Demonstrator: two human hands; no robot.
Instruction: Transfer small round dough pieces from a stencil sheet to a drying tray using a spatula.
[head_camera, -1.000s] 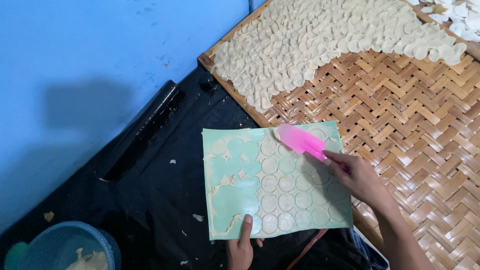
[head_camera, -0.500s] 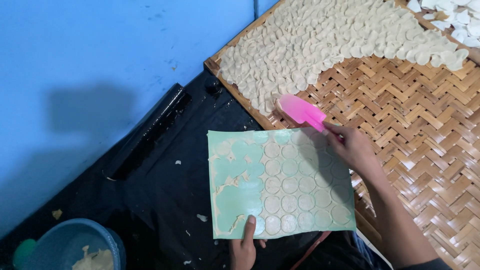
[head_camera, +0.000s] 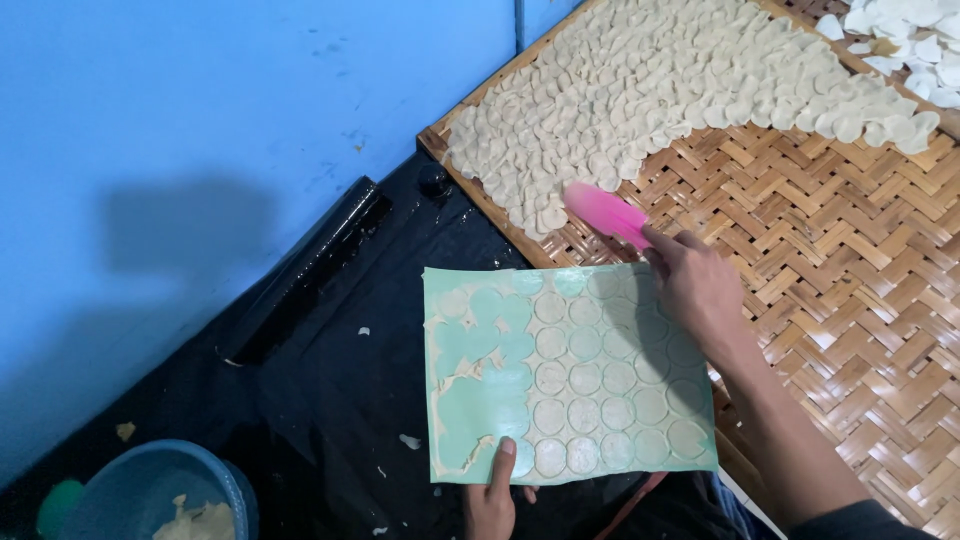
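Head view: the right hand (head_camera: 700, 290), gripping a pink scraper (head_camera: 607, 214), has lifted it off the green mat (head_camera: 470, 350) toward the woven tray (head_camera: 850, 250). The left hand (head_camera: 495, 495) pinches the mat's near edge.

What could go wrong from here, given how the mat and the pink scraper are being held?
The green mat is pinned only by the left hand at its near edge, so it could slip or buckle. The right hand carries the pink scraper over the laid dough rounds on the bamboo tray; it might disturb them.

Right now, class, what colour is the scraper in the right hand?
Pink; the scraper shows best in the head view.
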